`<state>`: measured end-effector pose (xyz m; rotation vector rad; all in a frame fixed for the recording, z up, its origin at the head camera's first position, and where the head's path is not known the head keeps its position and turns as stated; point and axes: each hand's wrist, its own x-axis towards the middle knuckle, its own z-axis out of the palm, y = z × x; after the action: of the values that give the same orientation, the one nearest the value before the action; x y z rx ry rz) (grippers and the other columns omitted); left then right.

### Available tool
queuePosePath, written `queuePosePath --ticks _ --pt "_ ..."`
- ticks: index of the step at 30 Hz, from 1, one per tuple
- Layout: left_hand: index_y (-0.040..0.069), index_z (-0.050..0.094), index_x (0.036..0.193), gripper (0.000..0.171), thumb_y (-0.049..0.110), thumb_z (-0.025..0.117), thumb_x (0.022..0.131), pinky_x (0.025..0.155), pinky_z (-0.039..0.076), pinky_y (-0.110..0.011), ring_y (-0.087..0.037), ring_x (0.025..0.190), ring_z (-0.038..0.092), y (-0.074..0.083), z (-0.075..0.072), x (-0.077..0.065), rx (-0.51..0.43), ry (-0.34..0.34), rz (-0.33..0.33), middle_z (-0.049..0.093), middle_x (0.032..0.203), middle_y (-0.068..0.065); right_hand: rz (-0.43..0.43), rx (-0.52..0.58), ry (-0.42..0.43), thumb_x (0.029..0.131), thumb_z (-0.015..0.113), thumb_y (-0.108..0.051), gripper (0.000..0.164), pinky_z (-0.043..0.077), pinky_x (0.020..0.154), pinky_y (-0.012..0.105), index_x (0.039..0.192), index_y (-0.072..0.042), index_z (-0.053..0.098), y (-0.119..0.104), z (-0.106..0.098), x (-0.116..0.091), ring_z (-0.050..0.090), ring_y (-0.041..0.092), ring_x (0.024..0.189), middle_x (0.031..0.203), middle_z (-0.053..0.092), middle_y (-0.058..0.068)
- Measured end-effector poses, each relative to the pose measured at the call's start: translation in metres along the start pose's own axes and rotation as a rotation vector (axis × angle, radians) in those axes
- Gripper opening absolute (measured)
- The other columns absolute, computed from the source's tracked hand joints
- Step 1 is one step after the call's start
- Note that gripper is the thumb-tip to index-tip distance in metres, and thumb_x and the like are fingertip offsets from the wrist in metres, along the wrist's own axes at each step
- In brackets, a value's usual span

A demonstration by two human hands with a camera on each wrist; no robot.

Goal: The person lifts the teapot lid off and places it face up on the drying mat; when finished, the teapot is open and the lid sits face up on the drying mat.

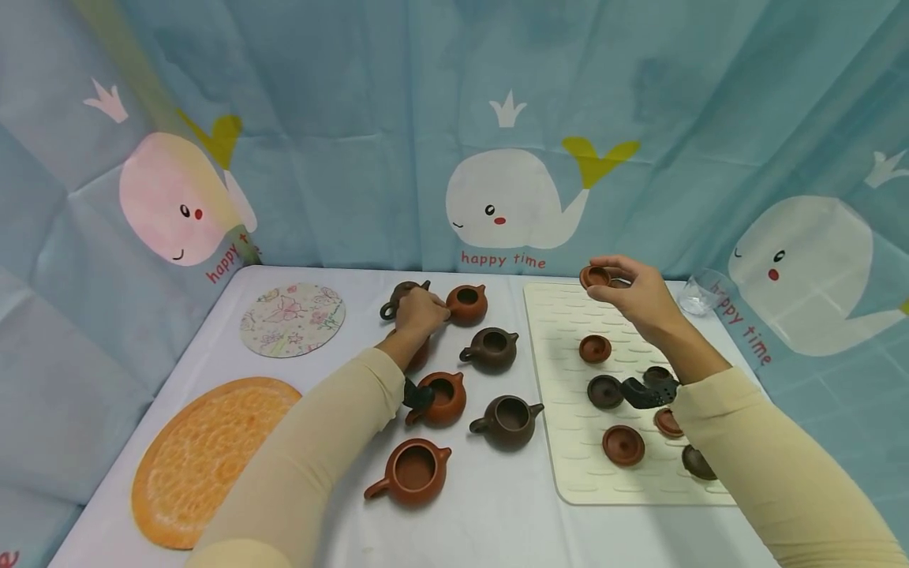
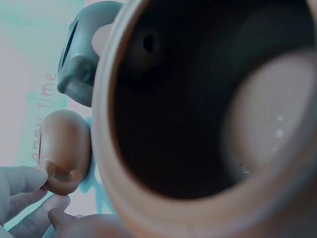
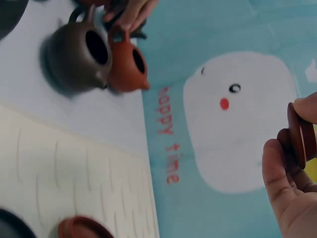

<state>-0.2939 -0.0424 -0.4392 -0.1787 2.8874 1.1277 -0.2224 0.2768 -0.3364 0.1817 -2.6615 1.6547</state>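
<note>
My left hand (image 1: 420, 312) reaches the back of the table and pinches the handle of a small reddish-brown clay teapot (image 1: 467, 306); the left wrist view shows fingertips on that teapot's handle (image 2: 59, 173). The teapot stands lidless on the white cloth. Raised over the mat's far edge, my right hand (image 1: 635, 298) holds a reddish teapot lid (image 1: 595, 276) between thumb and fingers, its underside turned up towards the head camera. A dark teapot (image 1: 402, 295) sits just behind the left hand, partly covered. Another reddish teapot (image 1: 420, 359) is mostly hidden under the left wrist.
More lidless teapots stand nearer, including a dark one (image 1: 508, 420) and a reddish one (image 1: 415, 473). Several lids (image 1: 623, 445) lie on the cream mat (image 1: 578, 485). A clear cup (image 1: 699, 293) is at the far right. Left are a floral round mat (image 1: 293, 319) and an orange round mat (image 1: 206, 457).
</note>
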Motion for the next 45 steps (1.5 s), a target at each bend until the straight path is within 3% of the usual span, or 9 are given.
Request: queuePosePath --ticks 18,31,37,40,45 --pt "0.014 0.079 0.09 0.009 0.02 0.072 0.086 0.077 0.049 -0.04 -0.025 0.088 0.063 -0.001 0.002 0.001 0.0 -0.002 0.0 0.071 0.093 -0.002 0.029 -0.088 0.067 0.093 0.065 -0.011 0.051 0.047 0.077 0.022 0.139 0.001 0.046 0.048 -0.034 -0.012 0.054 0.015 0.102 0.13 0.045 0.021" --pt "0.014 0.079 0.087 0.008 0.019 0.073 0.085 0.075 0.049 -0.038 -0.024 0.088 0.063 0.0 0.003 0.001 0.003 0.012 -0.006 0.071 0.091 -0.001 0.147 -0.118 0.097 0.093 0.061 -0.005 0.054 0.048 0.076 0.022 0.142 0.004 0.041 0.086 -0.05 -0.007 0.05 0.026 0.107 0.131 0.042 0.028" --pt "0.014 0.079 0.09 0.009 0.019 0.074 0.085 0.073 0.049 -0.039 -0.024 0.085 0.063 -0.001 0.003 0.003 -0.005 0.004 0.0 0.071 0.092 -0.002 0.204 -0.116 0.086 0.092 0.061 -0.002 0.054 0.048 0.073 0.019 0.141 0.006 0.04 0.102 -0.053 -0.005 0.051 0.026 0.104 0.131 0.043 0.03" --pt "0.014 0.079 0.091 0.009 0.019 0.073 0.085 0.073 0.049 -0.039 -0.023 0.085 0.063 -0.001 0.003 0.003 -0.007 0.0 0.005 0.071 0.092 -0.003 0.225 -0.131 0.083 0.092 0.061 -0.003 0.054 0.048 0.077 0.024 0.141 0.007 0.04 0.111 -0.054 -0.005 0.051 0.028 0.106 0.13 0.044 0.031" --pt "0.014 0.079 0.092 0.01 0.019 0.073 0.086 0.073 0.05 -0.039 -0.023 0.085 0.063 -0.001 0.003 0.002 -0.006 -0.005 0.003 0.071 0.092 -0.003 0.241 -0.186 0.06 0.093 0.061 -0.006 0.054 0.046 0.084 0.044 0.141 0.007 0.04 0.127 -0.056 -0.005 0.05 0.035 0.106 0.123 0.047 0.03"
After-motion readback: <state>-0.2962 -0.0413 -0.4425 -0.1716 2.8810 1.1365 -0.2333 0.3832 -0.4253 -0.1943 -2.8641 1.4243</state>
